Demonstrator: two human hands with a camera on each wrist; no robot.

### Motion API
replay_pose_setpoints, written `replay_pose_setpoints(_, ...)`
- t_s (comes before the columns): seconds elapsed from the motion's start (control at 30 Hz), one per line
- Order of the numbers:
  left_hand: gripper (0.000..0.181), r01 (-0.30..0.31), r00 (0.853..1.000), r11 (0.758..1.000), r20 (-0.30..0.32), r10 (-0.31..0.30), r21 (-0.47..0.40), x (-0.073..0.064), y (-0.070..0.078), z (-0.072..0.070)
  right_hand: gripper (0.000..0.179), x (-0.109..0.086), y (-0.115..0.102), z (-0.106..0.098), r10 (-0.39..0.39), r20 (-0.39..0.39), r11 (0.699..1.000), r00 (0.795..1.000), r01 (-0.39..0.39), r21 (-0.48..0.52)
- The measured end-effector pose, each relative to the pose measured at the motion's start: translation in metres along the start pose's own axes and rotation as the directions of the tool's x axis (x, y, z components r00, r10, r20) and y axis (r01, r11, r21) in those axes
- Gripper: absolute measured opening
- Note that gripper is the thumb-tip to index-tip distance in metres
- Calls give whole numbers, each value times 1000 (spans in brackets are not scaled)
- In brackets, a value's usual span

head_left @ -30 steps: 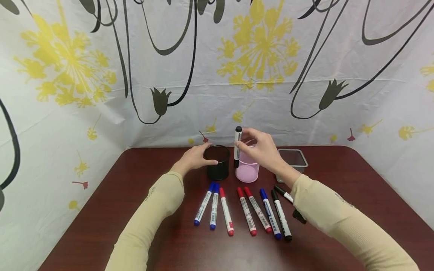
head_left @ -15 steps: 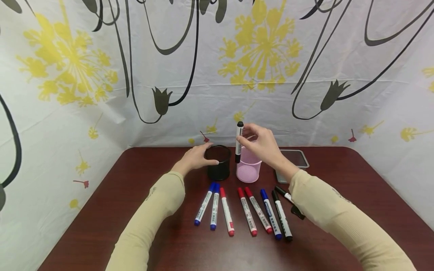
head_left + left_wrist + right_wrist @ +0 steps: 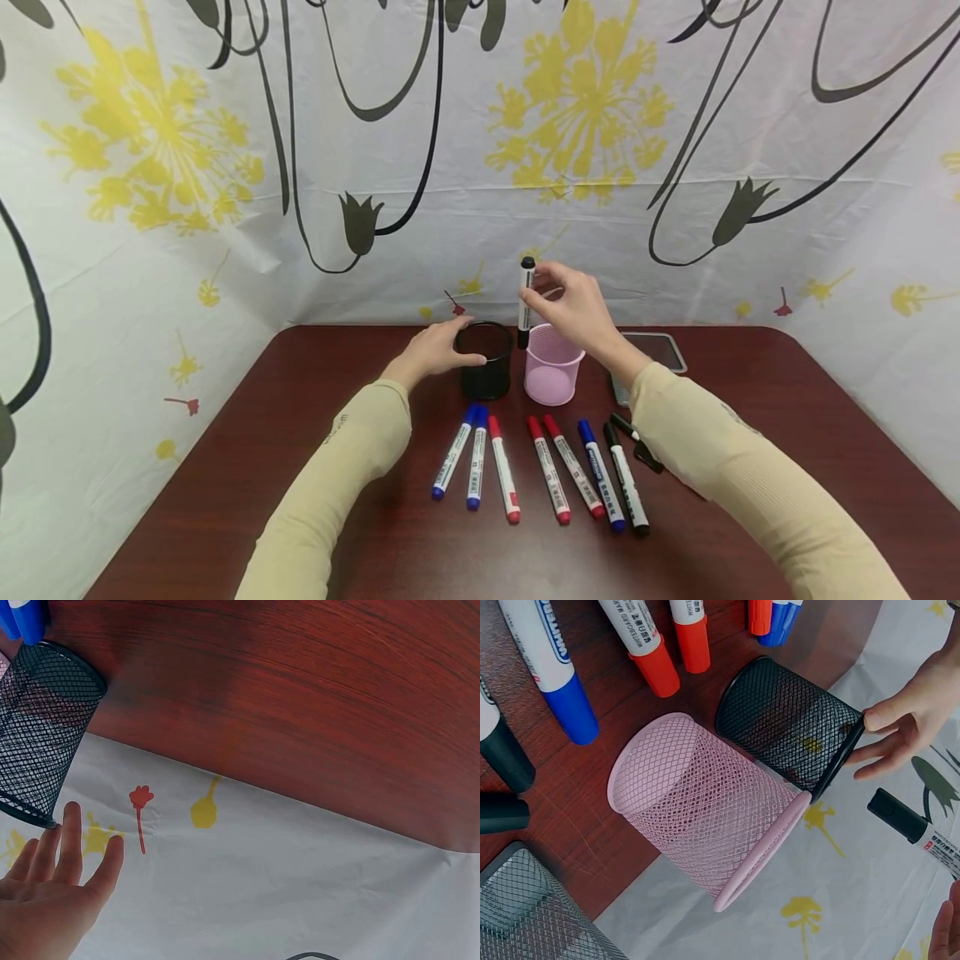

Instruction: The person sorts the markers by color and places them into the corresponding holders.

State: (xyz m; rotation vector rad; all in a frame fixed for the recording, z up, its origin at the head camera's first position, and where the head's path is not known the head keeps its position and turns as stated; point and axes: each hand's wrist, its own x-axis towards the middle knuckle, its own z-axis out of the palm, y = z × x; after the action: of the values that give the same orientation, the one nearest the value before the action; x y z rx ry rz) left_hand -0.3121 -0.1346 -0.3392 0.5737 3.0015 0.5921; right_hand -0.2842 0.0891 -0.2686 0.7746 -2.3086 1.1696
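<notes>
In the head view my right hand (image 3: 576,307) pinches a black-capped whiteboard marker (image 3: 524,304) and holds it upright. The marker's lower end is level with the rims of two mesh pen holders. A pink one (image 3: 551,379) stands just below the hand, and a black one (image 3: 486,379) is to its left. My left hand (image 3: 433,350) rests at the black holder's left rim with its thumb in front and fingers behind. In the left wrist view that hand's fingers (image 3: 71,844) look fairly straight beside the mesh. No marker shows inside the pink holder (image 3: 705,802).
Blue (image 3: 453,452), red (image 3: 504,471) and black markers (image 3: 627,479) lie in a row on the dark red table (image 3: 285,467). A grey mesh container (image 3: 660,348) stands at the back right, partly behind my right arm. A patterned cloth (image 3: 450,167) hangs behind.
My right hand has risen slightly with the marker, uncovering more of the pink pen holder. My left hand has stayed at the black pen holder. The view has shifted a little.
</notes>
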Motion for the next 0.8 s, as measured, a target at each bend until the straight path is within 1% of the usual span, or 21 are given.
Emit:
replay_pose_setpoints(0.27,76,-2,1000,1000,-1,2,-7,1,-1,1,33,7,0,5,-13,-17,1000,1000,12,-3)
replay_pose_setpoints(0.5,78,-1,1000,1000,6,1,-6,1,-1,0,36,11,0,9,-6,-9,1000,1000,6,8)
replay_pose_setpoints(0.8,78,22,1000,1000,18,-21,-15,1,0,-1,35,16,1,20,-13,-3,1000,1000,13,26)
